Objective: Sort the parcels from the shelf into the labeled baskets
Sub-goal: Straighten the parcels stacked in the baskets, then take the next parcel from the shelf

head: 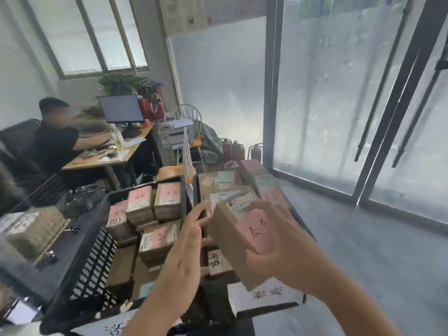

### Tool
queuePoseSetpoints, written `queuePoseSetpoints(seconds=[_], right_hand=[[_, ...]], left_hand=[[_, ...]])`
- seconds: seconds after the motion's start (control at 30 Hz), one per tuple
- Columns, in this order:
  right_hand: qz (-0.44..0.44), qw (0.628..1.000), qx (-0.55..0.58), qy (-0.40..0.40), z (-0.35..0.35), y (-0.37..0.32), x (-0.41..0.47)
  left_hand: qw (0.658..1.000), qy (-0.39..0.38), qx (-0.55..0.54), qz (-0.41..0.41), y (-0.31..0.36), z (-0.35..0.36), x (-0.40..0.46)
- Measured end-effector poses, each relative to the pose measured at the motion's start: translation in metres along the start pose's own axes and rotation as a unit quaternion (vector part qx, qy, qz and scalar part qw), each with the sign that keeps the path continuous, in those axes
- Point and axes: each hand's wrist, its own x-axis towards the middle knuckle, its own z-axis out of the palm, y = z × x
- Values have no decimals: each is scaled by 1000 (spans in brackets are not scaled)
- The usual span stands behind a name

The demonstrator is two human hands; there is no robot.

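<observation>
Above two black baskets [80, 251] of parcels, the right hand [278, 241] grips one brown parcel [242, 241] while the left hand [189, 241] hovers with fingers straight.

Right hand [274, 241] covers the lower right of the held parcel [240, 236]; the handwriting on its pink label is too blurred to read. Left of the left hand [186, 241], the basket's [80, 270] lower parcels lie hidden under the upper ones. Both forearms cut off by the bottom edge.
</observation>
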Motion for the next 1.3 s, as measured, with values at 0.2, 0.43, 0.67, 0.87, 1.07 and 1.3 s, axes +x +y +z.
queuePoseSetpoints(seconds=[0.2, 0.43, 0.67, 0.87, 1.07, 1.3], right_hand=[[-157, 967, -128, -152, 1, 61, 95], [-266, 887, -242, -288, 52, 93, 152], [-275, 895, -257, -241, 62, 120, 165], [-294, 911, -219, -190, 45, 100, 176], [-298, 937, -149, -103, 8, 55, 213], [-366, 920, -91, -102, 12, -7, 229]], left_hand=[[988, 140, 59, 17, -39, -10, 45], [984, 137, 95, -57, -61, -4, 79], [978, 120, 153, -76, -71, 6, 100], [970, 122, 200, -61, -55, 0, 108], [958, 128, 254, -23, -24, -15, 112], [933, 202, 295, -30, 3, -48, 89]])
